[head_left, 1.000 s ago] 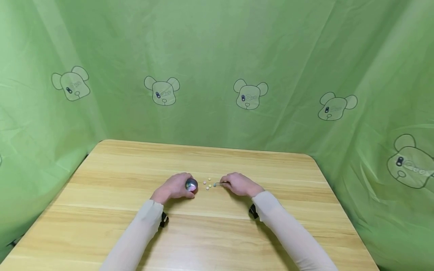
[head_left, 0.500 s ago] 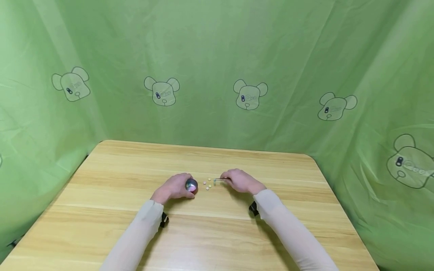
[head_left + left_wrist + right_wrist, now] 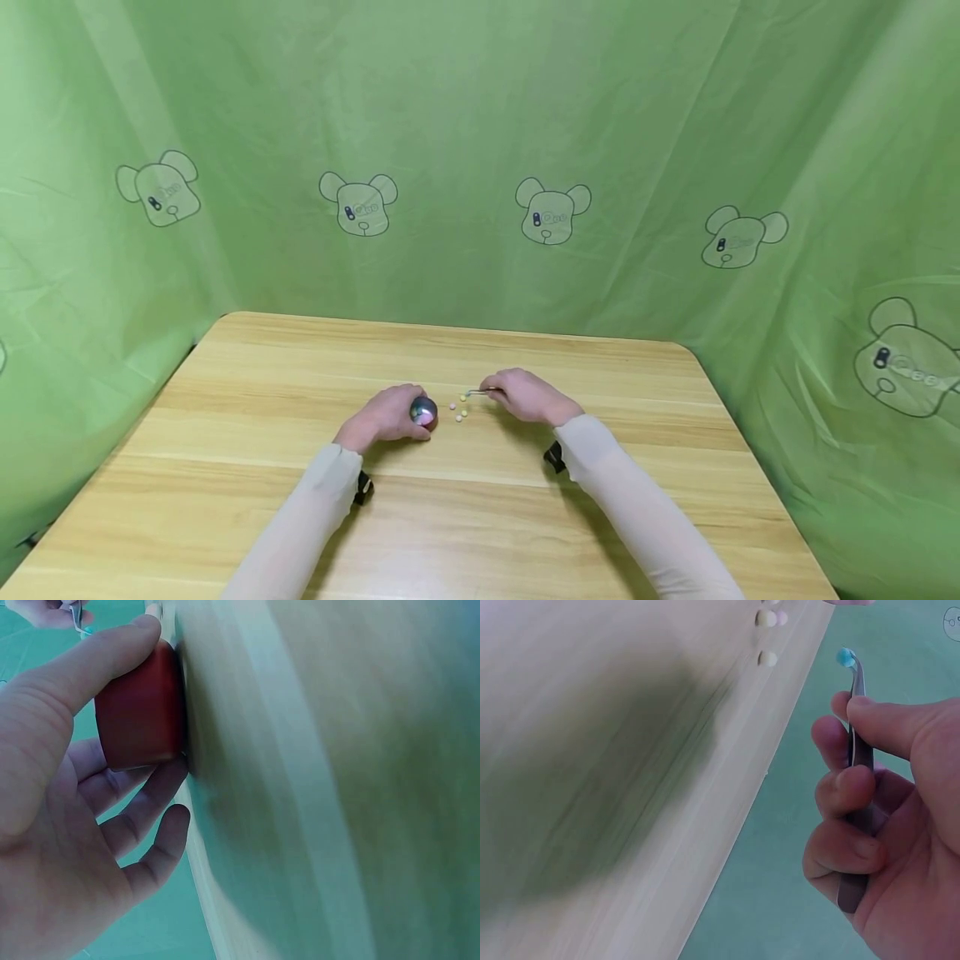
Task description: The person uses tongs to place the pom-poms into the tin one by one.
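Observation:
My left hand (image 3: 387, 412) holds a small round red container (image 3: 142, 709) on the table, thumb on one side and fingers round the other. Seen from above, the container's top looks dark and shiny, with pinkish and greenish patches. My right hand (image 3: 528, 397) pinches a pair of metal tweezers (image 3: 859, 754) with curved tips. Between those tips sits a small blue bead (image 3: 845, 657), raised off the table. Several loose pale yellow and pink beads (image 3: 464, 413) lie on the table between the container and the right hand.
The wood-grain table (image 3: 450, 517) has rounded far corners. Green curtains (image 3: 457, 100) with printed bear heads hang behind it and at both sides. A black wrist device (image 3: 555, 457) shows under the right sleeve, another (image 3: 363, 487) under the left.
The tweezers with the blue bead have risen from the table and moved away from the person and slightly left. The left hand and the container have stayed in place.

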Demonstrator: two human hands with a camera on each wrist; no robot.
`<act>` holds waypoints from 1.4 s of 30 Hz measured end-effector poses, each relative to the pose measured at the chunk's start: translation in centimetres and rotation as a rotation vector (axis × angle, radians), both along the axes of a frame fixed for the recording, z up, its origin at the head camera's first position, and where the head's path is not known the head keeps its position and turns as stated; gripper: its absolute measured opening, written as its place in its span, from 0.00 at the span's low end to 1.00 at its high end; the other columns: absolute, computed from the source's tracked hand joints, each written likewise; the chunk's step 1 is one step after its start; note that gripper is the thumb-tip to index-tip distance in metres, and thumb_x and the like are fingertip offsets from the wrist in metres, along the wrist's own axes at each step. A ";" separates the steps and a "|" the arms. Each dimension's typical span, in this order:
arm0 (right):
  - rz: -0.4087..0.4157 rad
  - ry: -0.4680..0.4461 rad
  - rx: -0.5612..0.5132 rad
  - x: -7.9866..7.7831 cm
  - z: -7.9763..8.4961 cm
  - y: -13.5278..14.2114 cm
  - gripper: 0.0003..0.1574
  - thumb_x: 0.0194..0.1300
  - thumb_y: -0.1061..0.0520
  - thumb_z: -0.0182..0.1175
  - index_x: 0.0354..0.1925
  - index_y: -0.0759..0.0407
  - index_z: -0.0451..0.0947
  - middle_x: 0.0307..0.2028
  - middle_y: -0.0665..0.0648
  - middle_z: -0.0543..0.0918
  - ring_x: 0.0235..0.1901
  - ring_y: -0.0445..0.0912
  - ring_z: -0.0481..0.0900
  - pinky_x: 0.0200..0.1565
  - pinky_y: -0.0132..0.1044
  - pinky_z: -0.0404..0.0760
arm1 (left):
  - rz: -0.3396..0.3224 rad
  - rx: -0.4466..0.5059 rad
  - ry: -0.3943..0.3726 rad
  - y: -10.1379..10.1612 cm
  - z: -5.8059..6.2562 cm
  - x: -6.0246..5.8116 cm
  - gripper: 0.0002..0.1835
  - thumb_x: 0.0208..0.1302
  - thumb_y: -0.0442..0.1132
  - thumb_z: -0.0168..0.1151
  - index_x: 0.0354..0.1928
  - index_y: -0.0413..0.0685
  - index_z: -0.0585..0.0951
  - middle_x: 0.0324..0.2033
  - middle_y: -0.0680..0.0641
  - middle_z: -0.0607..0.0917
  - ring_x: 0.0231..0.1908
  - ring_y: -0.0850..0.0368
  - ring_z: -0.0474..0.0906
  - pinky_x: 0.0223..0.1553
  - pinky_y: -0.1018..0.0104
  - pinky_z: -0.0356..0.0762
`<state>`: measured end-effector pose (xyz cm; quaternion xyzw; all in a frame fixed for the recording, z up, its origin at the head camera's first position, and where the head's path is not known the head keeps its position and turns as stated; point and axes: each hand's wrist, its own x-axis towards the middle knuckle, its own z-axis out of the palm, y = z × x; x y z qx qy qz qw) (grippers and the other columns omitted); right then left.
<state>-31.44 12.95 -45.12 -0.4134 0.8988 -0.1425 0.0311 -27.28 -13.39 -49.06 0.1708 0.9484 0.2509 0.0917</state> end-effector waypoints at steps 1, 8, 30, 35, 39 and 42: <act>-0.004 -0.001 0.001 0.0 0.0 -0.1 0.12 0.69 0.61 0.53 0.47 0.59 0.80 0.40 0.54 0.83 0.40 0.46 0.80 0.47 0.42 0.77 | 0.000 -0.001 0.001 0.0 0.0 0.0 0.30 0.46 0.50 0.75 0.49 0.46 0.76 0.41 0.50 0.79 0.42 0.54 0.75 0.47 0.58 0.74; -0.016 -0.001 0.026 0.0 0.1 -0.6 0.12 0.70 0.60 0.53 0.48 0.58 0.80 0.40 0.54 0.83 0.42 0.46 0.80 0.48 0.41 0.76 | -0.002 -0.006 0.002 0.1 0.0 0.1 0.30 0.46 0.49 0.75 0.50 0.45 0.76 0.41 0.49 0.79 0.43 0.54 0.75 0.47 0.58 0.74; 0.009 -0.017 0.042 0.7 1.4 -3.1 0.14 0.70 0.59 0.52 0.50 0.56 0.79 0.45 0.53 0.82 0.46 0.45 0.79 0.52 0.39 0.74 | -0.004 -0.002 0.009 0.0 -0.1 -0.1 0.31 0.45 0.50 0.76 0.49 0.45 0.76 0.41 0.50 0.80 0.42 0.54 0.76 0.47 0.58 0.74; 0.018 -0.025 0.038 0.8 1.4 -3.6 0.14 0.70 0.59 0.53 0.50 0.56 0.79 0.45 0.54 0.82 0.46 0.45 0.79 0.52 0.38 0.75 | -0.001 -0.012 0.010 0.1 -0.1 0.0 0.32 0.45 0.50 0.76 0.50 0.45 0.76 0.42 0.49 0.80 0.42 0.54 0.75 0.47 0.58 0.73; 0.035 -0.022 0.034 0.9 1.4 -4.1 0.13 0.70 0.59 0.53 0.50 0.57 0.80 0.44 0.54 0.82 0.46 0.45 0.79 0.51 0.38 0.75 | -0.008 -0.009 0.018 0.1 -0.1 0.0 0.31 0.45 0.50 0.76 0.50 0.45 0.76 0.41 0.49 0.80 0.42 0.54 0.75 0.46 0.58 0.74; 0.044 -0.017 0.039 1.0 1.4 -4.4 0.13 0.70 0.60 0.53 0.50 0.57 0.80 0.44 0.54 0.82 0.45 0.45 0.79 0.51 0.38 0.75 | -0.016 -0.002 0.025 0.0 -0.1 0.0 0.30 0.44 0.49 0.76 0.49 0.45 0.76 0.40 0.49 0.80 0.41 0.54 0.76 0.46 0.57 0.74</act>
